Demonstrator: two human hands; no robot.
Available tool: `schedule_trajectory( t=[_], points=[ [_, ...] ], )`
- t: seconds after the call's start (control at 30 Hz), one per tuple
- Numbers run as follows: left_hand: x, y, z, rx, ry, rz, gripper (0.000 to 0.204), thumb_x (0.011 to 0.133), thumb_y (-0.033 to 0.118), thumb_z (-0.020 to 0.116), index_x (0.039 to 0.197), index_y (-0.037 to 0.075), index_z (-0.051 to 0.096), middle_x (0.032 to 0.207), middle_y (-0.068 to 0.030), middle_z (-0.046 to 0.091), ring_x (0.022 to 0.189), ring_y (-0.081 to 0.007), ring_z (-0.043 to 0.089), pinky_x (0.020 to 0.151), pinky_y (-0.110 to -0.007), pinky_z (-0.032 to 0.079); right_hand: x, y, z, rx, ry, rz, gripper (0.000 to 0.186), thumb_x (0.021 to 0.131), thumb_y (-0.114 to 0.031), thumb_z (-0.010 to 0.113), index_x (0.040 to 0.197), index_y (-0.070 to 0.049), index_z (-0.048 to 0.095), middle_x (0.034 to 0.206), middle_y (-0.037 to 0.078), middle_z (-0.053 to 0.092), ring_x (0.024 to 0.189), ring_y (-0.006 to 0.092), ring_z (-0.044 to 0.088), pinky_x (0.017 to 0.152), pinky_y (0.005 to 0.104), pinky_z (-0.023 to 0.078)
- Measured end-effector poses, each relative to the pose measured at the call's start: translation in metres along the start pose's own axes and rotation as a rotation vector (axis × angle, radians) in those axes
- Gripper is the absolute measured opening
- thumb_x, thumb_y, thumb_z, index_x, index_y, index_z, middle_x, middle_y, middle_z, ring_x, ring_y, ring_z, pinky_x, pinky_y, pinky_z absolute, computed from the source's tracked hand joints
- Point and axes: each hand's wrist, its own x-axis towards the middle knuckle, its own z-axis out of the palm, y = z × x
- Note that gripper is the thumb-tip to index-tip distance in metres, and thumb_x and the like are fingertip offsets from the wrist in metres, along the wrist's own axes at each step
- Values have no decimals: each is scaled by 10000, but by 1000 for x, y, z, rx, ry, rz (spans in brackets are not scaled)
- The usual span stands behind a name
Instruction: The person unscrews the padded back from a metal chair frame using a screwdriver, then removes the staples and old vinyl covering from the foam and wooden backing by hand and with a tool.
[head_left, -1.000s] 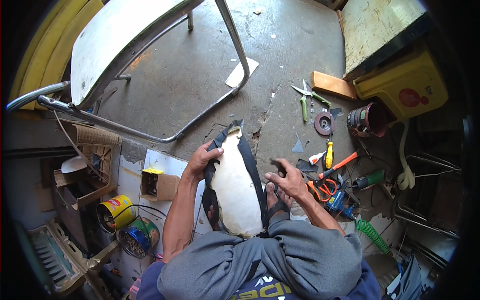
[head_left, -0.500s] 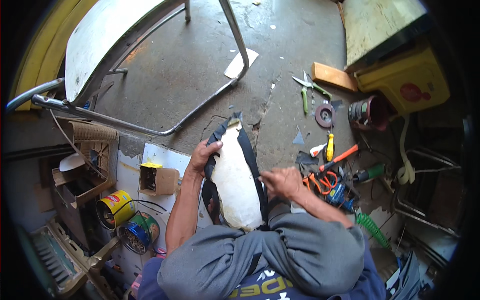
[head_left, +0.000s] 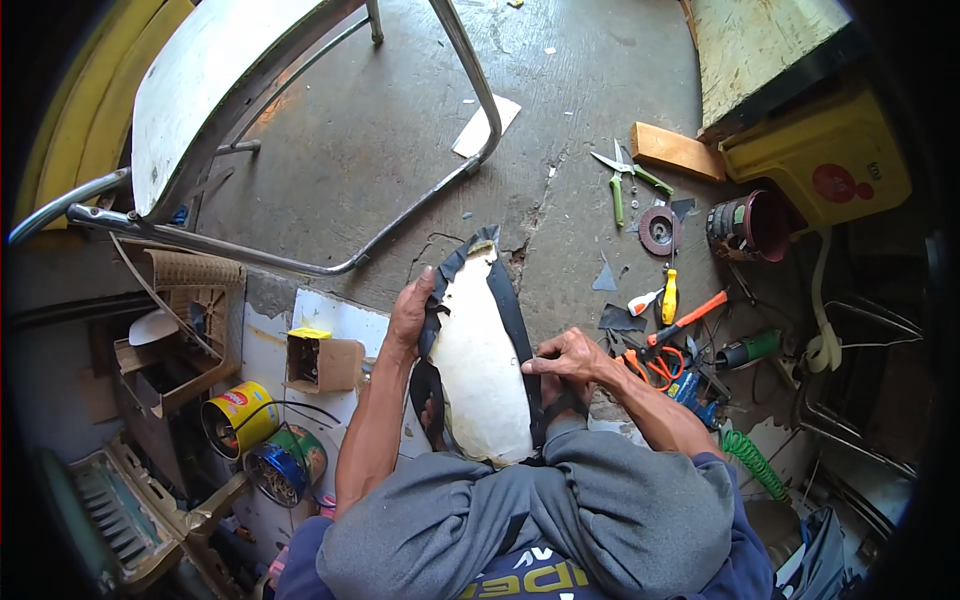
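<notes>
A long white panel (head_left: 478, 380), narrow at its far end, lies across my lap with its bare face up. Black cover material (head_left: 509, 312) is wrapped over its edges. My left hand (head_left: 408, 312) is closed around the cover at the far left edge, thumb uppermost. At the right edge, my right hand (head_left: 567, 357) has its fingers bent together, pinching the cover's rim. Whether something small is also between those fingers is too small to tell. A dark sandal strap (head_left: 566, 404) shows below my right hand.
On the floor at right lie green-handled shears (head_left: 618, 190), a grinding disc (head_left: 659, 231), a yellow screwdriver (head_left: 669, 296), an orange-handled hammer (head_left: 690, 316) and a blue power tool (head_left: 690, 392). A metal-framed chair (head_left: 350, 262) stands far left, near a cardboard box (head_left: 340, 365) and tins (head_left: 236, 415).
My left hand has shifted its grip, its thumb drawn back from the white face. My right hand's fingers have curled more tightly at the right edge. The view has moved slightly.
</notes>
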Motion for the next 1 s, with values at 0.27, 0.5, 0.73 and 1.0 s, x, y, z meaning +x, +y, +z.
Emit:
schedule_trajectory(
  t=[0.27,0.5,0.73,1.0],
  points=[
    [-38,-19,7,509,81,306,856,889,623,741,1420,-5,503,1257,-93,651,1150,-171,605,1016,-311,472,2,20,0,340,-189,-24,491,894,-463,763,694,-19,697,622,-8,560,604,104,491,572,334,404],
    [-45,-40,13,731,329,300,734,838,313,863,1415,17,520,1263,-172,675,1173,-241,638,1026,-362,482,-2,29,2,604,249,126,432,921,-376,771,1149,-18,692,841,34,673,702,107,611,650,292,500],
    [-31,-35,13,1251,528,474,609,916,225,751,1454,25,549,1257,-263,680,1102,-392,695,949,-408,548,18,9,28,228,272,41,593,864,-444,788,1246,-1,699,1092,156,734,1003,255,683,914,378,524],
    [-31,-34,4,1315,720,542,218,972,219,705,1028,9,703,853,-140,734,769,-312,721,665,-432,558,26,-4,26,216,277,68,388,922,-358,751,1012,15,693,884,77,687,849,165,614,763,359,491]
  ],
)
